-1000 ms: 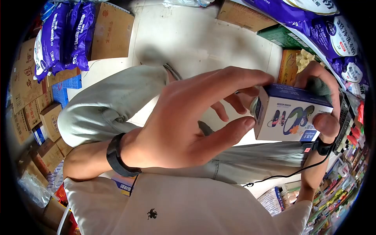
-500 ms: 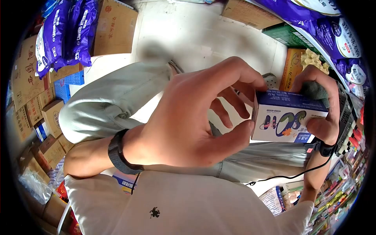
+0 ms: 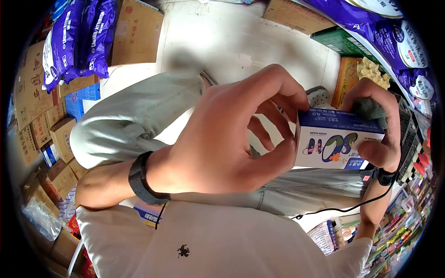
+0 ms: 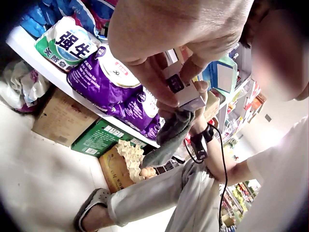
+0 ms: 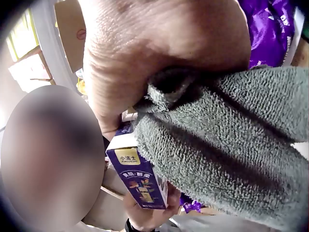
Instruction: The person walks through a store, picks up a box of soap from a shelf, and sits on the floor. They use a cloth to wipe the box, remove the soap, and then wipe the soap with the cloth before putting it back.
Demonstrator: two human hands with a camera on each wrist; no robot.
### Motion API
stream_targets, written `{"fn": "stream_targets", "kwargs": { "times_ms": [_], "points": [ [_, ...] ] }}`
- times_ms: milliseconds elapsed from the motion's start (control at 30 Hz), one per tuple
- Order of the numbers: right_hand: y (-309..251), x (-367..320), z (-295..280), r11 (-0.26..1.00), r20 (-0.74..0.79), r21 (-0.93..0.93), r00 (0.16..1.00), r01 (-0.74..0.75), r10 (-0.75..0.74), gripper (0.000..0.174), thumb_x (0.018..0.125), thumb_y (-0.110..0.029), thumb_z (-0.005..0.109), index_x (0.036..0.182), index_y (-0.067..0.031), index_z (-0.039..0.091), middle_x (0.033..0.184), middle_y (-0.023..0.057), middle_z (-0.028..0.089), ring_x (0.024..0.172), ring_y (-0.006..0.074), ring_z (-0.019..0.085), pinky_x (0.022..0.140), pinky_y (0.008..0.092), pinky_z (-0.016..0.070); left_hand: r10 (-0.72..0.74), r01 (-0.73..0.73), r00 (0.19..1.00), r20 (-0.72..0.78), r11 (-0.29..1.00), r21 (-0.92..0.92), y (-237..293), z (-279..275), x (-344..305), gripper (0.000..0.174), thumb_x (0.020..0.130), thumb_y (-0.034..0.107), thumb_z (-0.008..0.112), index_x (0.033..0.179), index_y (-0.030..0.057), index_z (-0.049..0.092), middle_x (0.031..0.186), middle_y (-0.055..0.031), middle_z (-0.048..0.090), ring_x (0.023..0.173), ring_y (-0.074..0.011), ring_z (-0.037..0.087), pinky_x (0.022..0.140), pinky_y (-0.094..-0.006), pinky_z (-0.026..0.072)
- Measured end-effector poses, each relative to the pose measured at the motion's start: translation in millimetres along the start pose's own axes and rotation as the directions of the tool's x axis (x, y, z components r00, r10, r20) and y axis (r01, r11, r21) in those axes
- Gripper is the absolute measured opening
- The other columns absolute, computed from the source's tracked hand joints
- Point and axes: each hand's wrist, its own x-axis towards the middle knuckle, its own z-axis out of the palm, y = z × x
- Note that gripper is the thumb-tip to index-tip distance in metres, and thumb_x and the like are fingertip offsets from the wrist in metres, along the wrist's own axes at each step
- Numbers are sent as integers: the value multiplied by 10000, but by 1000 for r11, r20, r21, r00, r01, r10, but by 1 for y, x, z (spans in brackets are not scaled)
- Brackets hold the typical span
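Roughly across the upper middle of the head view, pale floor (image 3: 222,41) opens out between a cardboard box (image 3: 136,34) at upper left and a green carton (image 3: 340,44) at upper right. Purple bags (image 3: 399,44) crowd the upper right edge, and the trouser legs (image 3: 134,116) spread beneath the arms. Right of centre, a blue-and-white box (image 3: 340,143) is held in the air between both hands. The left grip (image 3: 222,139) has thumb and index finger bent at its left end; the right grip (image 3: 393,132) is closed round its other end, thumb over the printed face, with a grey-green cloth (image 3: 369,110) bunched behind it.

In the left wrist view, the shelf (image 4: 29,50) runs diagonally from upper left towards the centre, with floor spreading over the lower left. The left grip reaches down from the top, its fingers pinching the box near the centre; the cloth hangs just below.

Over in the right wrist view, the cloth fills much of the right half. The box tilts left of centre, the left grip at its lower end; the right grip's fingertips are mostly hidden.
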Motion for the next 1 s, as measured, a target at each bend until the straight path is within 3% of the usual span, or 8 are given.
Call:
{"fn": "stream_targets", "kwargs": {
  "times_ms": [100, 233, 533, 633, 733, 833, 933, 1000],
  "points": [
    [2, -5, 12, 999, -142, 42, 990, 11, -5, 671, 552, -206, 706, 1127, 118, 589, 979, 153, 638, 852, 207, 639, 752, 275, 492, 10, -10, 1000, 9, 1000, -21, 0, -1, 1, 398, 809, -37, 683, 1189, -50, 565, 1145, -148, 665, 972, -185, 723, 744, -273, 617],
    [-6, -1, 6, 995, -93, 15, 991, -95, 96, 660, 548, -212, 704, 1108, 118, 593, 974, 149, 642, 847, 203, 641, 747, 273, 490, 20, -19, 1000, 22, 1000, -17, 1, -1, 1, 385, 824, -33, 679, 1188, -66, 558, 1141, -167, 668, 980, -194, 730, 744, -277, 625],
    [-2, -4, 11, 998, -113, 59, 993, -14, 21, 661, 553, -187, 697, 1129, 118, 591, 981, 161, 649, 860, 215, 649, 762, 276, 502, 51, -51, 999, 7, 999, -3, 1, -3, 0, 313, 835, -11, 702, 1120, -66, 583, 1072, -168, 701, 909, -195, 750, 717, -272, 633],
    [-4, -1, 6, 999, -53, 37, 998, -32, 34, 670, 553, -178, 693, 1146, 116, 588, 983, 168, 650, 883, 232, 665, 783, 288, 519, 53, -53, 999, -4, 999, 7, 0, -2, 0, 289, 833, -13, 710, 1089, -61, 586, 1037, -154, 712, 893, -186, 750, 700, -260, 627],
    [0, -6, 7, 995, -95, -15, 991, -97, 95, 745, 580, -295, 705, 1212, 77, 573, 982, 153, 619, 852, 213, 619, 755, 291, 489, 38, -38, 999, -23, 999, -13, 0, -1, -1, 252, 832, -31, 700, 1061, -58, 596, 1003, -145, 717, 885, -170, 746, 686, -246, 618],
    [15, -17, 22, 999, -216, 39, 976, -13, 21, 786, 591, -334, 701, 1260, 54, 561, 974, 143, 605, 830, 202, 591, 733, 291, 470, 52, -51, 999, -4, 997, 64, -1, -5, -2, 224, 829, -55, 686, 1038, -55, 605, 983, -139, 720, 872, -161, 742, 681, -240, 612],
    [9, -6, 7, 999, -51, -45, 998, 25, -28, 799, 596, -312, 697, 1296, 44, 549, 973, 146, 608, 830, 208, 591, 736, 294, 473, 52, -51, 998, -28, 998, 36, 0, -3, 0, 185, 840, -64, 659, 1017, -67, 606, 965, -148, 719, 860, -164, 741, 684, -241, 615],
    [3, -3, 3, 999, 16, -39, 1000, 22, -21, 758, 595, -252, 698, 1262, 75, 548, 987, 171, 622, 878, 252, 634, 800, 328, 507, 81, -81, 997, -18, 997, 14, 0, -4, 0, 173, 848, -56, 644, 1014, -83, 599, 963, -161, 716, 863, -170, 741, 686, -241, 617]
  ]
}}
